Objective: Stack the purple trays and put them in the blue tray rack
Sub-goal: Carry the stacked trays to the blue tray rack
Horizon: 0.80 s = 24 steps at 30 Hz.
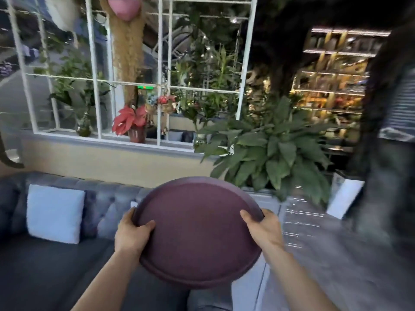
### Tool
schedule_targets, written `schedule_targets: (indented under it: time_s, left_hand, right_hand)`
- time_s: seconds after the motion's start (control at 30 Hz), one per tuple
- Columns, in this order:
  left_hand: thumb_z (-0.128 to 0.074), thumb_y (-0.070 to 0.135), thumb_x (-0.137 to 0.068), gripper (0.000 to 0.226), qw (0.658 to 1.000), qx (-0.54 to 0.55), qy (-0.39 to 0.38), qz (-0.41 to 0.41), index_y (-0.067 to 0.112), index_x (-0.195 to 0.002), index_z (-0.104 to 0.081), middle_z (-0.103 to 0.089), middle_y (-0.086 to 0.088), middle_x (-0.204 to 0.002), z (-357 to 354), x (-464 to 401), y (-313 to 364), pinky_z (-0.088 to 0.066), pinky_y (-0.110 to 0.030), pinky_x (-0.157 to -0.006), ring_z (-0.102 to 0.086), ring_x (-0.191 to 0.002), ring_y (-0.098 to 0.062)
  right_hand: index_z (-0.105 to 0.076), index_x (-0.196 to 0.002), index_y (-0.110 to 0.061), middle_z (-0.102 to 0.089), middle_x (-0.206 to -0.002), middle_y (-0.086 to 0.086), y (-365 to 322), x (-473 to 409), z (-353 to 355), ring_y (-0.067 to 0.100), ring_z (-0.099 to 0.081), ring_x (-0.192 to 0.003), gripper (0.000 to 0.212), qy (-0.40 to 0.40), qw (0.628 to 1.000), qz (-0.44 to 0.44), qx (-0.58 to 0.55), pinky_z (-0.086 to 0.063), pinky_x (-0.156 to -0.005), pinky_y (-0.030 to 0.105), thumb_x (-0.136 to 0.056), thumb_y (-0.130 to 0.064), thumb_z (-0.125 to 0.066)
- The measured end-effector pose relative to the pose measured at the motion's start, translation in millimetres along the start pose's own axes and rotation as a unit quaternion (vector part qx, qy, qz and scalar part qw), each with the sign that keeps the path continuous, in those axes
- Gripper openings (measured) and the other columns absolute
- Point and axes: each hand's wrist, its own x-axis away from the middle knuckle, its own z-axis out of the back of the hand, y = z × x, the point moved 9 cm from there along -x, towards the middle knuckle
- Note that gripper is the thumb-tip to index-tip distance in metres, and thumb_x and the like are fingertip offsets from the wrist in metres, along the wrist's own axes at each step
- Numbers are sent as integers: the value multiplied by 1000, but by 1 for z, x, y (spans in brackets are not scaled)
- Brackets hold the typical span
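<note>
A round purple tray [197,230] is held up in front of me, level with my waist and above a grey sofa. My left hand [131,234] grips its left rim, thumb on top. My right hand [263,230] grips the right rim the same way. Whether more than one tray is in the stack I cannot tell; only the top face shows. No blue tray rack is in view.
A grey tufted sofa [56,265] with a white cushion [55,213] fills the lower left. Behind it stand a white-framed window [160,70] and a large leafy plant [274,153]. A person in a striped top [390,131] stands at the right, on grey flooring [336,254].
</note>
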Motion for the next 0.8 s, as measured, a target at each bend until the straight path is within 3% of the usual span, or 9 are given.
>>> schedule_targets:
  time_s: [0.1,0.27,0.37,0.43,0.63,0.8]
  left_hand:
    - [-76,10,-79,58,997,11,-75,-13,12,-134,-58,-69,-11,-126,-70,9,8,-51,-49,-100,-65,-111,-33]
    - [-76,10,-79,58,976,17,-217,-14,12,-134,-58,-69,-11,-124,-187,62,11,-51,-52,-100,-66,-112,-34]
    - [-77,11,-77,58,961,17,-275,-28,19,-133,-60,-72,-7,-117,-247,109,15,-52,-43,-97,-67,-107,-30]
    - [-77,9,-76,54,949,19,-313,-29,21,-127,-63,-73,-3,-106,-284,149,19,-52,-36,-88,-68,-99,-28]
    - [-78,9,-77,46,900,-7,-433,-57,20,-118,-62,-72,-1,-100,-384,296,45,-54,-40,-85,-68,-90,-28]
    - [-79,9,-75,54,854,8,-514,-77,17,-125,-62,-73,-9,-112,-452,436,68,-54,-45,-92,-70,-98,-31]
  right_hand:
    - [-69,-88,-14,-73,-84,3,27,4,68,31,-68,-90,35,72,997,-24,34,-55,-81,39,-75,-45,-76]
    - [-69,-105,-12,-74,-100,11,82,40,182,35,-65,-104,46,194,976,-75,70,-53,-88,41,-76,-47,-75]
    - [-70,-104,-13,-74,-100,10,115,73,246,35,-65,-104,46,247,961,-106,67,-53,-90,46,-76,-49,-74]
    - [-70,-104,-13,-73,-100,10,137,100,291,35,-66,-102,47,289,946,-129,70,-53,-90,47,-76,-50,-74]
    - [-68,-104,-14,-73,-96,7,186,192,434,32,-66,-99,48,417,886,-185,86,-52,-84,37,-76,-52,-73]
    - [-67,-98,-16,-68,-89,4,213,275,554,34,-66,-99,44,497,835,-210,108,-50,-81,38,-75,-53,-71]
